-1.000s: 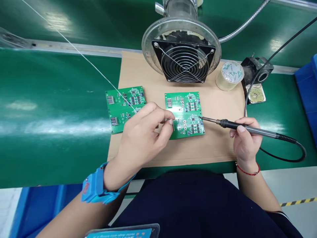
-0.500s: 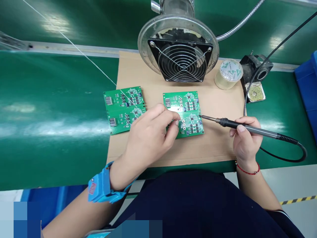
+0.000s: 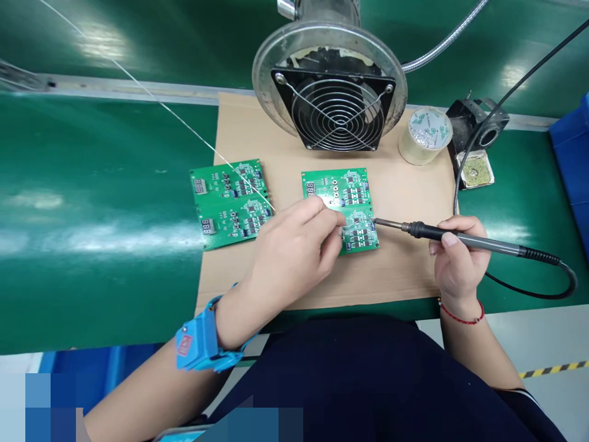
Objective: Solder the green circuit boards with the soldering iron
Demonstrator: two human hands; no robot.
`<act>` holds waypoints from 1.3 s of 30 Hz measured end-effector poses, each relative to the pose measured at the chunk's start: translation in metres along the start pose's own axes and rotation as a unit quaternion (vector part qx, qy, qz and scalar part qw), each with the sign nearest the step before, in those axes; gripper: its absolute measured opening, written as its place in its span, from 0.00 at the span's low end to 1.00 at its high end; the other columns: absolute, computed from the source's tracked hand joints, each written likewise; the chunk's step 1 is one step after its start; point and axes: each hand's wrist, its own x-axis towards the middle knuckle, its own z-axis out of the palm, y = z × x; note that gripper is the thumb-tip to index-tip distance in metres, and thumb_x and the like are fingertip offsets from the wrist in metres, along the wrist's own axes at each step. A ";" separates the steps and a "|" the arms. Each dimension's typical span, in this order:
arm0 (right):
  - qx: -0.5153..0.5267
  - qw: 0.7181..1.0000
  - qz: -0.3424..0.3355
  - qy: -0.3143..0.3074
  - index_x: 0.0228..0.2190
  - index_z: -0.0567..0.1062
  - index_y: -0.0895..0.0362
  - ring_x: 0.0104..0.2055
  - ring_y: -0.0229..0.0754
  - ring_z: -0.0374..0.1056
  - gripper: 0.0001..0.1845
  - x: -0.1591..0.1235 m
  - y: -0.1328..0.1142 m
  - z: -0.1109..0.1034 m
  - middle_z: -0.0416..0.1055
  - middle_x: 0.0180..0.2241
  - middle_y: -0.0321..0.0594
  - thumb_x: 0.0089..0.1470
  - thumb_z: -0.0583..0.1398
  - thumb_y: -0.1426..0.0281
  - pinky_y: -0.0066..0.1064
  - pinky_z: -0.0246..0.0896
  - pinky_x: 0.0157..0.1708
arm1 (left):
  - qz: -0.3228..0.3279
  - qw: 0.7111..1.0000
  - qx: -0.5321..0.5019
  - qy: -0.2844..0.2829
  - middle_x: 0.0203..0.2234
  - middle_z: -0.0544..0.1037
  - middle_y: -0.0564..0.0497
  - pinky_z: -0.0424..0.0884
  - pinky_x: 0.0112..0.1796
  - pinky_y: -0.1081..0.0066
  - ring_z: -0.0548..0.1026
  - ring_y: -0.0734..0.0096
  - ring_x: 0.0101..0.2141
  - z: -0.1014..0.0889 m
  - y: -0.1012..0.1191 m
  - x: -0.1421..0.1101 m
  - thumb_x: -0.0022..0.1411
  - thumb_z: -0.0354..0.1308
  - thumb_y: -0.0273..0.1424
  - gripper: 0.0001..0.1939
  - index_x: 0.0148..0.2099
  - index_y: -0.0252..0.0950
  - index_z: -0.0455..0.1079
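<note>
My right hand (image 3: 460, 252) grips a soldering iron (image 3: 483, 243) like a pen. The iron's tip meets the right edge of a green circuit board (image 3: 338, 178), or is just above it; I cannot tell which. Over the left part of that board, my left hand (image 3: 301, 245) pinches a thin solder wire (image 3: 193, 130), which runs in from the upper left. A short end of the wire pokes out past the fingertips toward the iron tip. Left of this hand lies a second circuit board (image 3: 218, 205) with two digit displays. The left fingers hide part of the first board.
Both boards lie on a cardboard sheet (image 3: 396, 276) over the green bench (image 3: 92, 288). A fume extractor fan (image 3: 340, 116) overhangs the back. Behind my right hand stand a tape roll (image 3: 426, 136) and an iron stand (image 3: 478, 126) with a sponge (image 3: 476, 170). The iron's cable (image 3: 519, 77) crosses the right side.
My left hand has moved right with the solder wire, closer to the iron tip. The iron tip has shifted slightly down and right along the board's edge.
</note>
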 end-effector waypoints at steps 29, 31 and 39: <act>-0.242 0.937 -0.250 -0.014 0.40 0.71 0.54 0.31 0.36 0.67 0.08 -0.005 -0.017 0.041 0.67 0.31 0.34 0.57 0.61 0.71 0.31 0.65 0.30 | -0.085 0.991 -0.091 0.056 0.29 0.71 0.51 0.66 0.33 0.65 0.70 0.67 0.31 -0.013 -0.036 0.011 0.61 0.50 0.22 0.09 0.34 0.38 0.70; -0.259 0.928 -0.266 -0.022 0.41 0.70 0.55 0.31 0.36 0.66 0.09 -0.004 -0.013 0.039 0.68 0.31 0.34 0.57 0.61 0.71 0.31 0.64 0.29 | -0.081 0.993 -0.064 0.055 0.29 0.71 0.50 0.65 0.33 0.64 0.69 0.66 0.31 -0.012 -0.037 0.014 0.63 0.50 0.23 0.09 0.34 0.38 0.70; -0.271 0.925 -0.261 -0.044 0.41 0.70 0.54 0.31 0.37 0.68 0.10 -0.004 -0.011 0.039 0.70 0.32 0.34 0.56 0.62 0.72 0.32 0.65 0.29 | -0.088 0.995 -0.046 0.022 0.28 0.70 0.49 0.66 0.35 0.63 0.69 0.66 0.33 -0.008 -0.039 0.024 0.64 0.49 0.25 0.10 0.35 0.35 0.72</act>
